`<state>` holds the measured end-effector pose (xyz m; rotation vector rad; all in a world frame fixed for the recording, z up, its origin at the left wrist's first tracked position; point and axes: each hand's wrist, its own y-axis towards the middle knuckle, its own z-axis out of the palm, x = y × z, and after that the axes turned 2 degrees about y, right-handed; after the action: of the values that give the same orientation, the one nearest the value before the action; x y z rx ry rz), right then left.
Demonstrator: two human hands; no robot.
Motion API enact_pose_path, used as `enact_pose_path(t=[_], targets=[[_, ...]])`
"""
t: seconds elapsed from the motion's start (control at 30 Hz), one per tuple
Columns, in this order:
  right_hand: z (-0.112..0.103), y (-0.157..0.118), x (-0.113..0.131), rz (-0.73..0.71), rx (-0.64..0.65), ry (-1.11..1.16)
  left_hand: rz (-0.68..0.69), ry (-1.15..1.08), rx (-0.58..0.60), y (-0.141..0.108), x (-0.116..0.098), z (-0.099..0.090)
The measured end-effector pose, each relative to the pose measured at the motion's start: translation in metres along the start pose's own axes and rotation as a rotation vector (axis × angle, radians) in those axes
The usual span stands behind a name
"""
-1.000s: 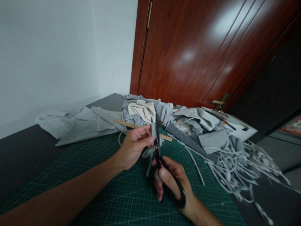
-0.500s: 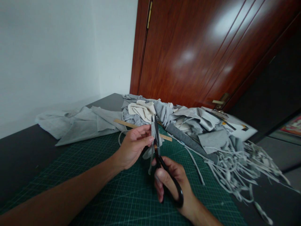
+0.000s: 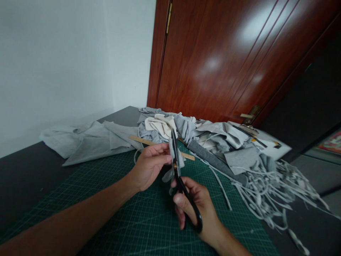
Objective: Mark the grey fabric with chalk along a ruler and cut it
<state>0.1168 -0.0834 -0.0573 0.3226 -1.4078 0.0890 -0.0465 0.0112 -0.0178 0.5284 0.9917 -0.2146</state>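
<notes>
My left hand (image 3: 152, 165) pinches a small piece of light grey fabric (image 3: 172, 148) above the green cutting mat (image 3: 128, 217). The fingers of my right hand (image 3: 197, 206) are wrapped round the handles of black scissors (image 3: 175, 166). The scissors point up and away, and their blades lie against the fabric beside my left fingertips, nearly closed together. Part of the fabric hangs below and behind the blades. Beyond my hands a wooden ruler (image 3: 188, 156) lies on the mat, partly hidden by them.
Grey cloth (image 3: 93, 142) lies at the left. Cream fabric (image 3: 160, 124) sits in a heap at the back, with a dark grey fabric roll (image 3: 213, 160) to its right. Thin fabric strips (image 3: 263, 195) are tangled at the right. Behind stands a brown door (image 3: 213, 53).
The scissor blades have come closer together. My right hand and the scissors have shifted slightly left, and the fabric piece has moved slightly left too.
</notes>
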Motion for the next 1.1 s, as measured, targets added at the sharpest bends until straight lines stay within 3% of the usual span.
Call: enact_pose_path(t=[0.1,0.2,0.33,0.47,0.6,0.63,0.7,0.8,0.87,0.93,1.1], targets=[[-0.002,0.001,0.0,-0.024,0.002,-0.017,0.002,-0.028,-0.036,0.001,0.001,-0.002],[-0.005,0.001,0.002,-0.052,-0.005,-0.018,-0.003,-0.003,-0.147,0.002,0.002,-0.003],[-0.012,0.003,0.004,-0.1,-0.057,-0.016,0.006,0.176,-0.347,0.006,0.002,-0.005],[-0.017,0.007,0.003,-0.127,-0.133,-0.035,0.002,0.332,-0.42,0.009,0.004,-0.009],[-0.021,0.01,0.007,-0.139,-0.209,-0.061,0.233,0.797,-0.426,0.007,0.0,-0.01],[-0.022,0.011,0.009,-0.146,-0.231,-0.072,0.304,0.944,-0.368,0.006,-0.002,-0.009],[-0.026,0.012,0.013,-0.153,-0.275,-0.096,0.332,1.146,-0.1,0.003,-0.008,-0.007],[-0.032,0.016,0.016,-0.137,-0.326,-0.11,0.146,1.308,0.449,-0.004,-0.014,-0.005],[-0.035,0.019,0.014,-0.129,-0.345,-0.104,0.034,1.395,0.653,-0.008,-0.013,-0.005],[-0.037,0.021,0.012,-0.124,-0.355,-0.097,-0.018,1.457,0.702,-0.011,-0.008,-0.005],[-0.041,0.025,0.01,-0.152,-0.382,-0.101,0.005,1.475,0.67,-0.01,0.001,-0.007]])
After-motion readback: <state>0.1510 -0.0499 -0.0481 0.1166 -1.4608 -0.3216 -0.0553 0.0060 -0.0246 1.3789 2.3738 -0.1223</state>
